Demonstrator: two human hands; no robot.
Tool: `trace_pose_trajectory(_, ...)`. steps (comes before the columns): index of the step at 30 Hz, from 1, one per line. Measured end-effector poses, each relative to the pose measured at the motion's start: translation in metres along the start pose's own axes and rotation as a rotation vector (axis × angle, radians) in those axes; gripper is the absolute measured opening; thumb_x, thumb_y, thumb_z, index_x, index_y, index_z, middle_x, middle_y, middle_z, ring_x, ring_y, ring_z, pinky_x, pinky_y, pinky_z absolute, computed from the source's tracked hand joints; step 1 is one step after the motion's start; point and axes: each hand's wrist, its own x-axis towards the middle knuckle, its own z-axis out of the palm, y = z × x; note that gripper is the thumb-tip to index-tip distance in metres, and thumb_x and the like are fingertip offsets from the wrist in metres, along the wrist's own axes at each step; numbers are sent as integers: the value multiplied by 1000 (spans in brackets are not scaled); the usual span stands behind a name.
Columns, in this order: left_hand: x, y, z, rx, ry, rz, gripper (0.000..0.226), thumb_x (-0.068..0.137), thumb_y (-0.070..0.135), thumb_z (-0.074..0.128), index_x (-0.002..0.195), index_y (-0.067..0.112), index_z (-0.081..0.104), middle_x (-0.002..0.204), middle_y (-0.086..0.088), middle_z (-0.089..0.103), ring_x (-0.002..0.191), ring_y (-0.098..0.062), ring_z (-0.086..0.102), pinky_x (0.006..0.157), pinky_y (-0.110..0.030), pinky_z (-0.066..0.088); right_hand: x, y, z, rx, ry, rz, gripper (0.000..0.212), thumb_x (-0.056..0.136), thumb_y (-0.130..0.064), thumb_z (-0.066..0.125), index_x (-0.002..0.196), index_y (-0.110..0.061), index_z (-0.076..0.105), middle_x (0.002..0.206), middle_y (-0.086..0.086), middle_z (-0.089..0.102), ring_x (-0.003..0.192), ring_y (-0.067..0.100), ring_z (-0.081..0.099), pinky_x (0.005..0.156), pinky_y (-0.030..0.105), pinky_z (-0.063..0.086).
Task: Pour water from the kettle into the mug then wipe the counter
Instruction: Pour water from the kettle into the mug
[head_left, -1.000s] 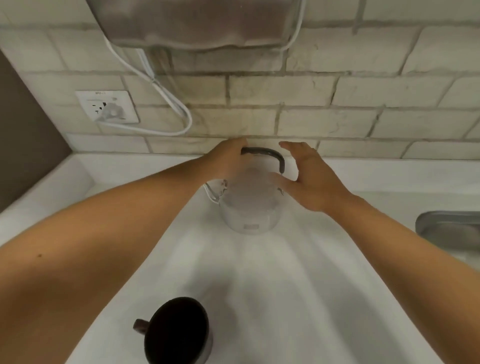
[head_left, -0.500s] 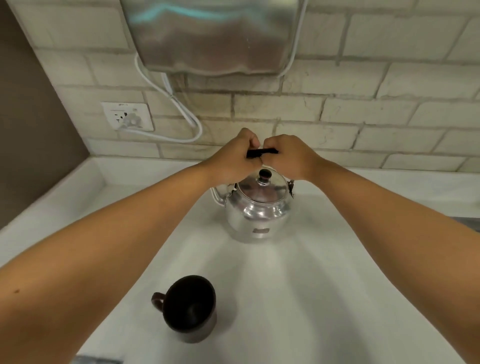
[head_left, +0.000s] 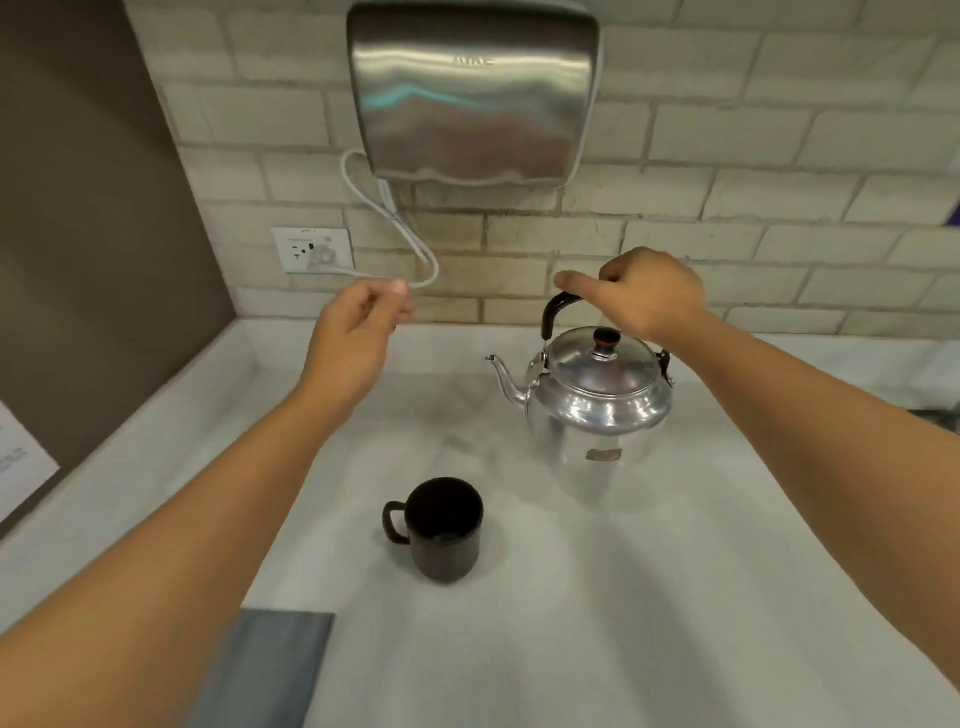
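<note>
head view, looking forward and down, close over counter (head_left: 623, 597)

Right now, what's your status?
Right hand gripping kettle handle; left hand free, empty. Mug upright, nearer, left of kettle. Nothing between them.
</note>
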Motion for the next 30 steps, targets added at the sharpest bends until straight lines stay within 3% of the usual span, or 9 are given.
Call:
trace_pose_trajectory(3, -41, -44, -18, 110, 51, -166, 29, 97, 37, 45, 81, 24, 66, 86, 3, 69, 80, -7, 63, 88, -30, 49, -23, -2, -7, 29, 70, 28, 62, 67, -72, 47, 41, -19, 31, 39, -5, 31, 41, 18, 36, 45, 27, 28)
trace_pose_trajectory(7, -92, -93, -23, 288, -52, -320, 39, 96, 44, 40, 90, 19, 69, 95, 0, 70, 95, -16, 63, 82, -29, 43, -51, -8, -6, 37, 119, 53, 53, 67, -59, 50, 43, -18, 28, 42, -2, 24, 44, 20, 29, 45, 27, 25)
trace_pose_trajectory(10, -114, -108, -15, 294, -138, -375, 44, 97, 45, 38, 94, 13, 69, 97, -1, 70, 95, -17, 64, 82, -29, 44, -70, -14, -1, 2, 109, 59, 47, 66, -54, 47, 45, -16, 29, 43, 0, 25, 44, 19, 27, 43, 28, 23)
trace_pose_trajectory(13, -126, -115, -8, 348, -169, -364, 51, 99, 43, 34, 80, 4, 60, 81, -10, 66, 77, -20, 59, 69, -31, 43, -83, -19, 2, -29, 99, 39, 46, 66, -51, 47, 43, -16, 29, 43, -2, 23, 43, 19, 26, 44, 27, 22)
trace_pose_trajectory(18, -131, -116, -2, 383, -152, -329, 48, 100, 37, 30, 59, 15, 40, 57, 1, 47, 56, -16, 44, 55, -30, 35, -97, -27, 12, -105, 58, -8, 45, 67, -50, 48, 44, -15, 32, 41, -1, 26, 42, 19, 26, 42, 26, 20)
trace_pose_trajectory(30, -128, -117, -5, 335, -202, -339, 45, 100, 35, 33, 58, 18, 31, 56, 3, 39, 59, -17, 41, 56, -29, 33, -92, -48, 27, -346, -9, -214, 46, 74, -49, 44, 45, -15, 35, 38, -1, 30, 40, 21, 30, 43, 24, 22)
